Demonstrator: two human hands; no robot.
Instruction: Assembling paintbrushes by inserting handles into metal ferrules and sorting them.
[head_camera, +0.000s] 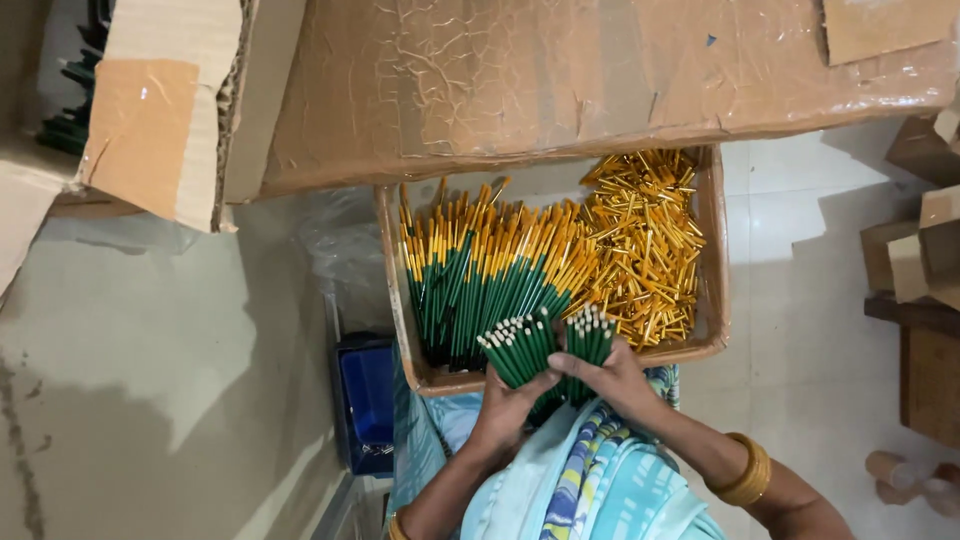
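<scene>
My left hand (507, 405) grips a bundle of green sticks (520, 348) with pale tips, fanned up and to the left. My right hand (610, 378) holds a second bundle of green sticks (588, 335) beside it, the two bundles almost touching. Both hands hover over the near edge of a shallow cardboard tray (716, 300). Inside the tray, a heap of green sticks with gold ends (480, 270) fills the left half. A pile of small gold metal tubes (645, 250) fills the right half. A gold bangle (745, 470) circles my right wrist.
A large taped cardboard box (560, 80) overhangs the tray's far side. A blue plastic bin (365, 400) stands left of my knees, with clear plastic sheet behind it. Brown cardboard pieces (920, 260) lie at the right on the pale tiled floor. My lap is covered in light blue patterned cloth.
</scene>
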